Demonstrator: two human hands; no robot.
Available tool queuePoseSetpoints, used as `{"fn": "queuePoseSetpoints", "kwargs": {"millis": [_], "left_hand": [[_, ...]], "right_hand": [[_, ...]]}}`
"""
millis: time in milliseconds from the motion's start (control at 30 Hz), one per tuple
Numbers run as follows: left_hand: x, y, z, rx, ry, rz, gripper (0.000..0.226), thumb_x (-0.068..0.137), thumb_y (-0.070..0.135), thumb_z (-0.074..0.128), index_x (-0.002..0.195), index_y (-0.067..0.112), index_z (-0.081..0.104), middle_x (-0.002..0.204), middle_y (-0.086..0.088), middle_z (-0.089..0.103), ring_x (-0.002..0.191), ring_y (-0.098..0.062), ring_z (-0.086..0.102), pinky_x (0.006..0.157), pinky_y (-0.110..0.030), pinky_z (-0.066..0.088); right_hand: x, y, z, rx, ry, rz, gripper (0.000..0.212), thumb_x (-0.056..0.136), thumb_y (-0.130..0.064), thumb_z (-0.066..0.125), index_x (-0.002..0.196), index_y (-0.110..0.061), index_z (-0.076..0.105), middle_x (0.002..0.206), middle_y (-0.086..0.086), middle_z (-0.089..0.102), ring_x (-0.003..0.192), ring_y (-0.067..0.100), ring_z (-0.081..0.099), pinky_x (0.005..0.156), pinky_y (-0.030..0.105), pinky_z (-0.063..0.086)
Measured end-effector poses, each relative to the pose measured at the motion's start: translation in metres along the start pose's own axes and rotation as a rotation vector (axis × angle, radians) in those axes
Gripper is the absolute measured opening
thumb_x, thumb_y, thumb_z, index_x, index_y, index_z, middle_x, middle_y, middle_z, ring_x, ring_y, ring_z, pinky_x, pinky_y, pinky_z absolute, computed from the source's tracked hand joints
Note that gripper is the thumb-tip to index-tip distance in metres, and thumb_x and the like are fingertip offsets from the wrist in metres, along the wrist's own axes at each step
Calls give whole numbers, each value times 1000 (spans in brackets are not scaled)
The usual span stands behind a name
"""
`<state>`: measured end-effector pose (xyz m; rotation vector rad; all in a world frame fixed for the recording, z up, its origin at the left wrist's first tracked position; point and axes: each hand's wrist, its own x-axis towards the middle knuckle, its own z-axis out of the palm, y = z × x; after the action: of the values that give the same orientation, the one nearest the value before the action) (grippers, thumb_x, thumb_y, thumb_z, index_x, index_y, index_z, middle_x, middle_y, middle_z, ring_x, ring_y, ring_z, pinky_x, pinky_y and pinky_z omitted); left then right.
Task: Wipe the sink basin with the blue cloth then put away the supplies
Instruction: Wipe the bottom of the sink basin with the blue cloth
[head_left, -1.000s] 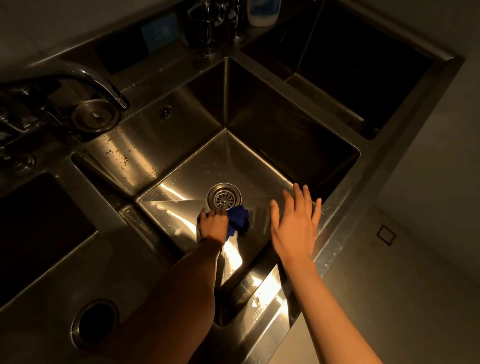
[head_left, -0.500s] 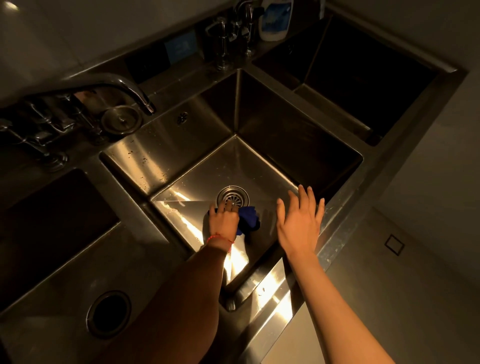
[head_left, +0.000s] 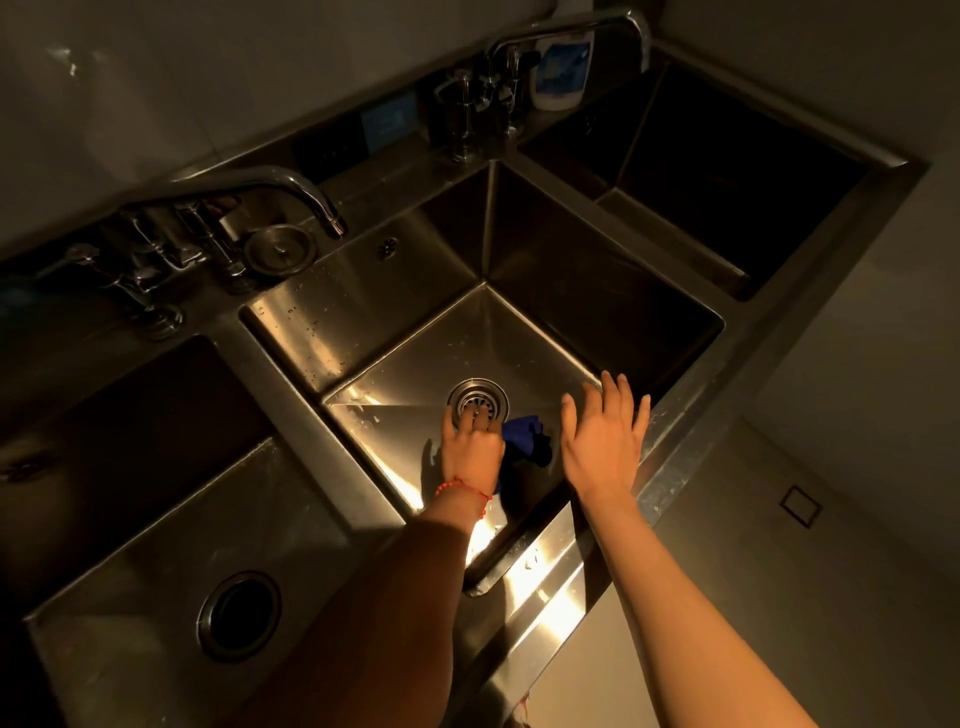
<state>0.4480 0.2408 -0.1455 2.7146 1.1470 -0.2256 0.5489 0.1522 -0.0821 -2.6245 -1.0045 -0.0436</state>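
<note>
The steel sink basin (head_left: 415, 291) lies in the middle, with a round drain strainer (head_left: 480, 397) in its floor. My left hand (head_left: 470, 447) presses flat on the blue cloth (head_left: 524, 436) on the basin floor. Its fingertips reach the near edge of the drain and its thumb is spread to the left. The cloth bunches out to the right of that hand. My right hand (head_left: 602, 441) hovers over the basin's front right side, fingers spread and holding nothing.
A curved faucet (head_left: 291, 192) and a round metal lid (head_left: 280, 249) sit at the back left. A white bottle with a blue label (head_left: 561, 73) stands behind a second faucet (head_left: 571, 26). Dark basins flank both sides. The left counter has a round hole (head_left: 239, 616).
My left hand has gone from a fist round the cloth to flat fingers, sliding forward to the drain's edge. My right hand has hardly moved. The camera has tilted up.
</note>
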Motion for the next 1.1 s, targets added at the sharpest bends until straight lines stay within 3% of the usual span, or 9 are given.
{"fn": "queuePoseSetpoints", "kwargs": {"millis": [267,600,967,1100], "left_hand": [[-12,1,-10,3,15,5,38,97,27,41,130,17,55,148,-6,40,141,-23,26,117,-47,10],[-7,-5,8,136,-163,-145,33,97,13,39,120,15,62,135,-9,53,137,-26,30,114,-52,15],[26,-21,39,178,-191,-193,32,98,14,39,121,14,61,139,-13,50,142,-29,24,116,-54,8],[32,-25,55,182,-196,-191,35,98,18,38,129,14,54,146,-14,40,144,-28,20,115,-54,7]], "right_hand": [[-1,-1,0,-15,5,-3,43,96,-35,35,125,-7,51,139,15,43,136,27,25,113,44,3],[0,1,1,-27,3,0,45,96,-36,34,126,-7,50,140,15,42,137,27,24,113,44,2],[1,3,5,-8,24,4,43,95,-36,39,125,-8,52,139,15,43,136,27,25,113,43,1],[2,2,5,-6,16,6,42,95,-35,39,124,-8,54,139,15,43,136,27,26,113,43,2]]}}
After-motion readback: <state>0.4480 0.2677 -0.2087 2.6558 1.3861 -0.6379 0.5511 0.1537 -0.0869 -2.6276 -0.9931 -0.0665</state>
